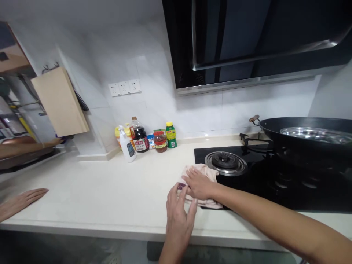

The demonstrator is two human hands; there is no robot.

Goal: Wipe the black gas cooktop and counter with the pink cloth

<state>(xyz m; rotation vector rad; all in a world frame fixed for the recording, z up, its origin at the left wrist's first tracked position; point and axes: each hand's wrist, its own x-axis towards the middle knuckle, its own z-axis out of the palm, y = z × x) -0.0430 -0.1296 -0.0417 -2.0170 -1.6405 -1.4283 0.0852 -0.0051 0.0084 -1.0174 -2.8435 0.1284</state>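
Note:
My right hand lies flat on a pale pink cloth, pressing it down with fingers stretched out. The cloth is bunched where the white counter meets the left edge of the black gas stove. Just left of it, my left hand is raised with its fingers apart and holds nothing. Its fingertips are close to the cloth and my right hand; whether they touch, I cannot tell. A dark purple patch shows on the cloth between the hands.
Another person's hand rests on the counter at far left. Along the wall stand a white spray bottle, a dark sauce bottle, a red-lidded jar and a green bottle. A wok sits right, beneath the range hood.

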